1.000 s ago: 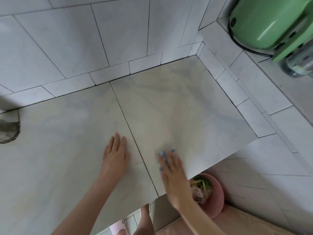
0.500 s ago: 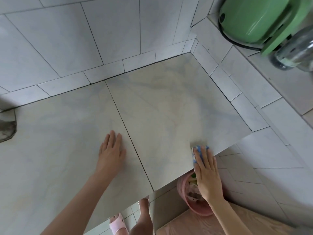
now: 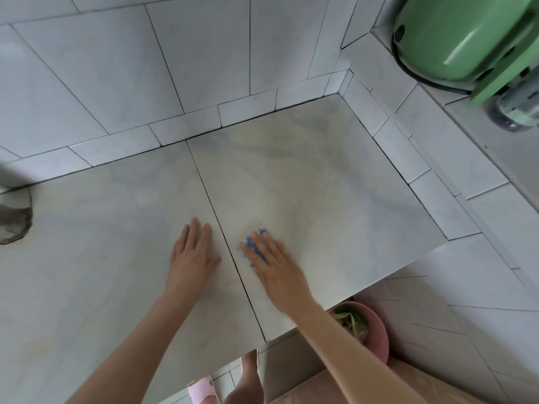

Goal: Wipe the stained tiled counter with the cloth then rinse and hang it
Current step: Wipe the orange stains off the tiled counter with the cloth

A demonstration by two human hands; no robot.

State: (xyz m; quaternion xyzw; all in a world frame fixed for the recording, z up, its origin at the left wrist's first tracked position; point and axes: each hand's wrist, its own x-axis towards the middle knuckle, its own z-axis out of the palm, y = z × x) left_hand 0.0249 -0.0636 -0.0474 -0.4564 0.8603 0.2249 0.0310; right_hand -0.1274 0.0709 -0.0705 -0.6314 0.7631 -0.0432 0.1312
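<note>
The tiled counter (image 3: 320, 182) is pale marbled stone with a dark grout line running front to back. My right hand (image 3: 271, 263) lies flat on a small blue cloth (image 3: 253, 246), pressing it onto the right tile just beside the grout line; only bits of blue show between and past the fingers. My left hand (image 3: 191, 255) rests flat on the left tile with straight fingers, a short gap away from the right hand. No stain stands out clearly on the surface.
A green appliance (image 3: 460, 36) and a glass jar (image 3: 519, 109) stand on the raised ledge at the top right. A pink bin (image 3: 367, 328) with scraps sits below the counter's front edge. A grey sink rim (image 3: 13, 223) shows at the far left.
My right hand slid the blue cloth from the counter's front right edge back left toward the grout line, near my left hand. The left hand stayed flat in place.
</note>
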